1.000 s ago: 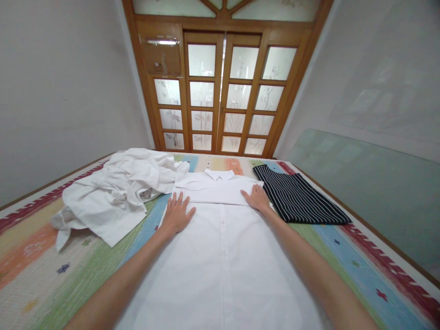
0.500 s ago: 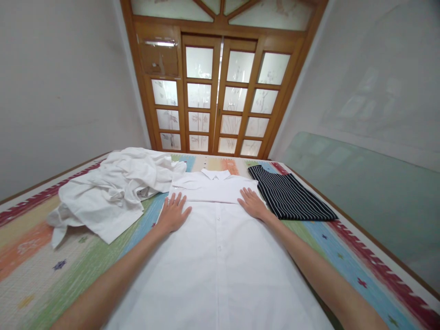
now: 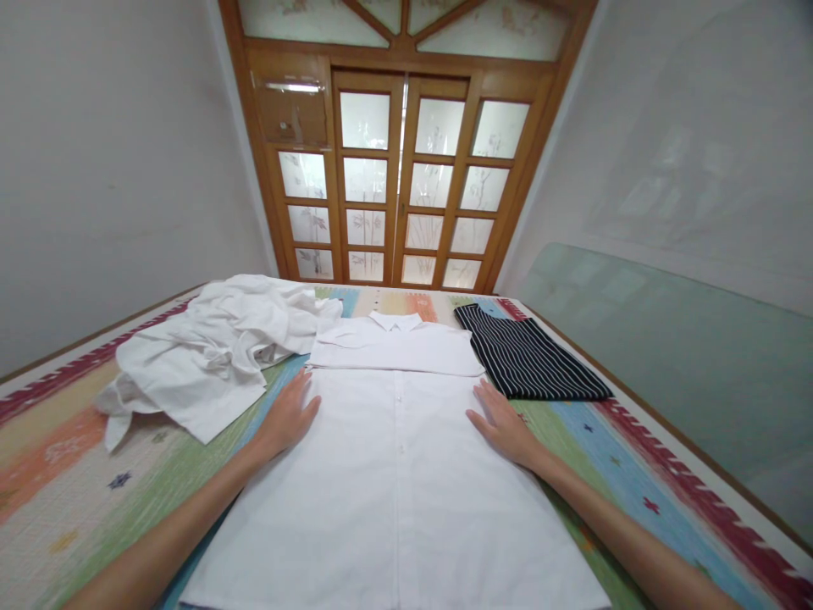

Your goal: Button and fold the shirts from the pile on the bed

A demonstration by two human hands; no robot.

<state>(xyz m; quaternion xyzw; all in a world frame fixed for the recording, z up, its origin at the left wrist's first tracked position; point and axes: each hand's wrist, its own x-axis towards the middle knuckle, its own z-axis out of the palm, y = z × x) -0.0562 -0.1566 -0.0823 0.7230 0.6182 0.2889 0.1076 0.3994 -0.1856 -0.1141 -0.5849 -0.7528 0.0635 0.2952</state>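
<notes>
A white button-up shirt (image 3: 399,483) lies spread flat before me, collar at the far end, with its sleeves folded across the upper chest. My left hand (image 3: 289,415) rests along the shirt's left side edge, fingers outstretched and thumb over the fabric. At the opposite edge, my right hand (image 3: 505,424) lies with fingers extended, its thumb reaching onto the shirt. Neither hand grips the cloth. Just beyond my right hand is a folded black garment with white stripes (image 3: 530,356).
A crumpled white garment (image 3: 203,347) is heaped to the left on a colourful striped bedspread (image 3: 57,491). A pale green panel (image 3: 666,339) runs along the right side. Wooden doors with glass panes (image 3: 397,178) stand at the far end.
Both hands have moved outward and slightly nearer to me, from lying on top of the shirt by the folded sleeves to its side edges.
</notes>
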